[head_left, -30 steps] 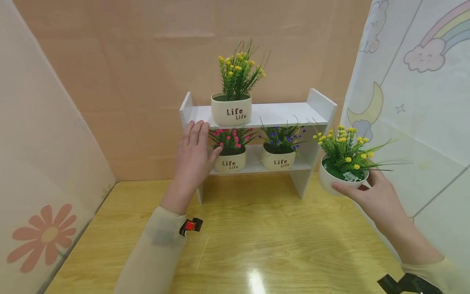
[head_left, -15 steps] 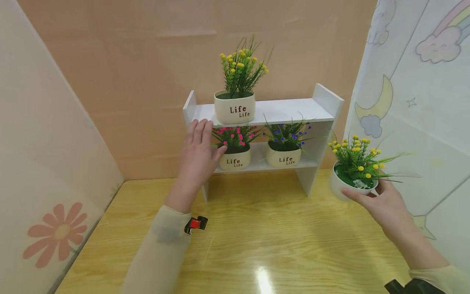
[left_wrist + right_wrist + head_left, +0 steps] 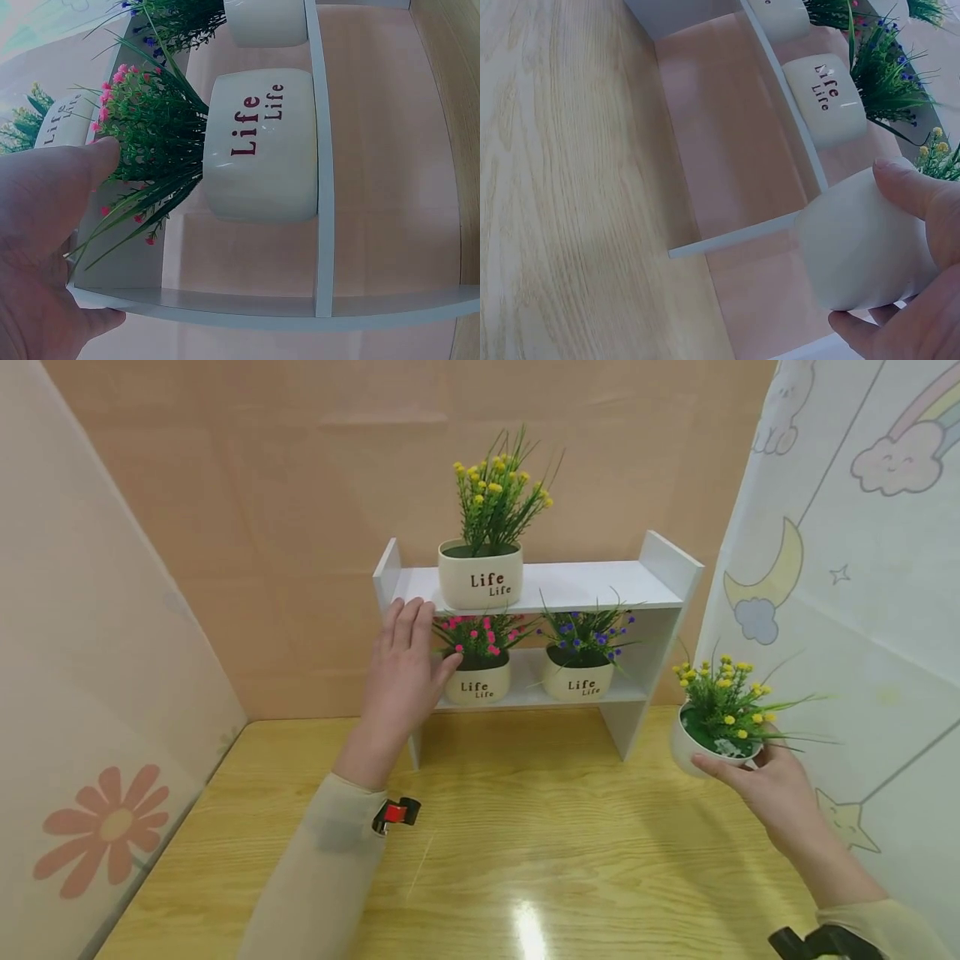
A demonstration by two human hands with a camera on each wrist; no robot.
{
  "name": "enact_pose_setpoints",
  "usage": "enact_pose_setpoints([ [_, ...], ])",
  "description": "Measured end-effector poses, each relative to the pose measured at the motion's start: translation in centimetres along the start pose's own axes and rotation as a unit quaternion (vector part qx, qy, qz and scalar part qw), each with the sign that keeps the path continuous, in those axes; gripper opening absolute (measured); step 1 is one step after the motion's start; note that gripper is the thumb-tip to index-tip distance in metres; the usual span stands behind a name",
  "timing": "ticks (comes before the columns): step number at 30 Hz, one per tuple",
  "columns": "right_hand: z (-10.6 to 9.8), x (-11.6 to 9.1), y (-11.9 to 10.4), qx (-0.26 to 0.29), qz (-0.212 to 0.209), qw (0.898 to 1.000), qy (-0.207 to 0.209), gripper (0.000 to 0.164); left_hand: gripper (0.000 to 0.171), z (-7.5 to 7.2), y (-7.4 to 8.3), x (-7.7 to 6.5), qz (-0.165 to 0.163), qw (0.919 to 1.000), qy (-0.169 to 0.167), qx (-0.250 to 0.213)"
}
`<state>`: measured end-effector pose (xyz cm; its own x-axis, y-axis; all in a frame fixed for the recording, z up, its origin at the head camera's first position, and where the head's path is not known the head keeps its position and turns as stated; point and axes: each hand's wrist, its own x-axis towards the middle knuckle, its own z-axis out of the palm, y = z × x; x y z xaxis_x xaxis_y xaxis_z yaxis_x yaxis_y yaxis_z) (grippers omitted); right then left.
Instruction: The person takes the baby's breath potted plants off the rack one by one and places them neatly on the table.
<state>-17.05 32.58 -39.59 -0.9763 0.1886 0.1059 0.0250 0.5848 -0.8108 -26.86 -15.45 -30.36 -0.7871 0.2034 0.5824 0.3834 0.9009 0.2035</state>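
Right hand point(image 3: 776, 789) grips a flowerpot point(image 3: 688, 750), best kept level; left of it, the left hand point(image 3: 401, 683), fingers fairly straight, touches the shelf point(image 3: 588, 583).

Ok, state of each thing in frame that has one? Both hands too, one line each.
Right hand: gripping a pot.
Held yellow-flower pot: raised off the table.
Left hand: fingers extended at the shelf's upper left corner.
Shelf: standing upright.
Top yellow-flower pot: upright, top board.
Pink-flower pot: upright, lower board.
Blue-flower pot: upright, lower board.
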Motion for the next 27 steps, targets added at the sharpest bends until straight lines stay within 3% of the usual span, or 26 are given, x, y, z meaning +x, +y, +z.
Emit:
enact_pose_setpoints([
  [10, 0.6, 0.5, 1.4, -0.002, 0.035, 0.999, -0.018, 0.098, 0.084, 0.2, 0.0, 0.1, -0.004, 1.0, 0.0, 0.004],
  [16, 1.4, 0.6, 2.2, -0.007, 0.049, 0.999, -0.013, 0.111, 0.085, 0.3, -0.1, 0.2, 0.001, 1.0, 0.003, 0.004],
  [27, 3.0, 1.3, 4.3, 0.06, 0.045, 0.996, -0.039, 0.113, 0.084, 0.4, -0.2, 0.3, 0.001, 0.9999, 0.0, -0.011],
])
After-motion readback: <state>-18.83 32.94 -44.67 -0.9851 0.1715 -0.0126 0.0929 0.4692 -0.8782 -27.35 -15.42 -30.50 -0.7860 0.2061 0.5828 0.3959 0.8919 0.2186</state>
